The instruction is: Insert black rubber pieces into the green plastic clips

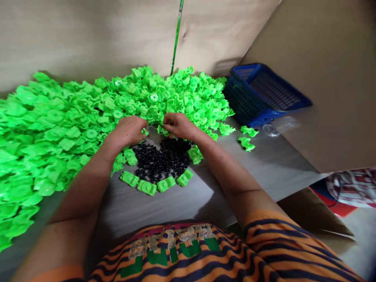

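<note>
My left hand (131, 130) is closed in a pinch at the far left edge of a pile of small black parts (160, 160). A bit of green plastic shows just under its fingertips; what they hold is too small to make out. Across a short gap, my right hand (178, 125) pinches a green toy car body (162, 131) at the pile's far side. Several more car bodies, among them one at the front (147, 187), lie in a curve around the black parts. Behind both hands rises a large heap of bright green car bodies (73, 113).
A blue plastic basket (249, 103) leans at the back right beside a cardboard sheet (329, 86). Near it lie a clear plastic piece (272, 130) and two loose green bodies (246, 143). A wooden board (117, 35) closes off the back of the grey table (176, 207).
</note>
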### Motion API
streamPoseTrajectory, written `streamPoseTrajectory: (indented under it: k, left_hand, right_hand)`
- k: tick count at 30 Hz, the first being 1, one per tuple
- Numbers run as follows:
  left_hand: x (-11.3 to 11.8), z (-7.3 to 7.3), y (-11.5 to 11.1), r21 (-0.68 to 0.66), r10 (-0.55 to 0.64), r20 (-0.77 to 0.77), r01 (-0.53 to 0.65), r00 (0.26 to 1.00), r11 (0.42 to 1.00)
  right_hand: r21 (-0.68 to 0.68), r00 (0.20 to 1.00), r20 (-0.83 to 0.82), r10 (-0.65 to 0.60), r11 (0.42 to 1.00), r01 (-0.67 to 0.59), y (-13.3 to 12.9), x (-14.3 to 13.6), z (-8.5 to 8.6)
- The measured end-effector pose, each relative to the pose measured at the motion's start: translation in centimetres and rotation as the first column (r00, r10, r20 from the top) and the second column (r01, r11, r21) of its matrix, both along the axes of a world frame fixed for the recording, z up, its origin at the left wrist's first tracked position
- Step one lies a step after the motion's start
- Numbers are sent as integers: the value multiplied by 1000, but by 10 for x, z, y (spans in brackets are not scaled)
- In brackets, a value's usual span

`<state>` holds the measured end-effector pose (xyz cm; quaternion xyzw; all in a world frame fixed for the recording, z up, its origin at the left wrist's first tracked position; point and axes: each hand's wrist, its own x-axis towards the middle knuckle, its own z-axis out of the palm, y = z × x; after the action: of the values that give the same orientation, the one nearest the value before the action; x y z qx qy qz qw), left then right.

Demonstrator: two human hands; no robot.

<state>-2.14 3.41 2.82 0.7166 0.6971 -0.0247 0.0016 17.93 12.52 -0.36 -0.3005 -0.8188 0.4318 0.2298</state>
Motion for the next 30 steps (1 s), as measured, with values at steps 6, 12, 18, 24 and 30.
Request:
streamPoseTrajectory:
  k: [6, 12, 18, 24, 30]
  left_hand:
    - [4, -5, 5, 95, 26, 97, -35, 995, 995]
    - [6, -2, 2, 153, -7, 169, -20, 986, 988]
    - [4, 3, 1, 126, 12, 151, -31, 988, 992]
    - [-6, -9, 3, 125, -53, 131, 36, 990, 992]
    - [-3, -5, 1, 108, -117, 129, 103, 985, 989]
  right_hand:
    - [-180, 993, -106, -60, 983, 41, 6, 2, 0]
    - [-265, 986, -145, -83, 963, 42, 3, 2, 6]
    - [-234, 982, -165, -89, 971, 48, 6, 7, 12]
    - [46, 949, -148, -277, 957, 287, 17, 61, 18]
    - [460, 717, -132, -685, 598, 656, 10, 179, 0]
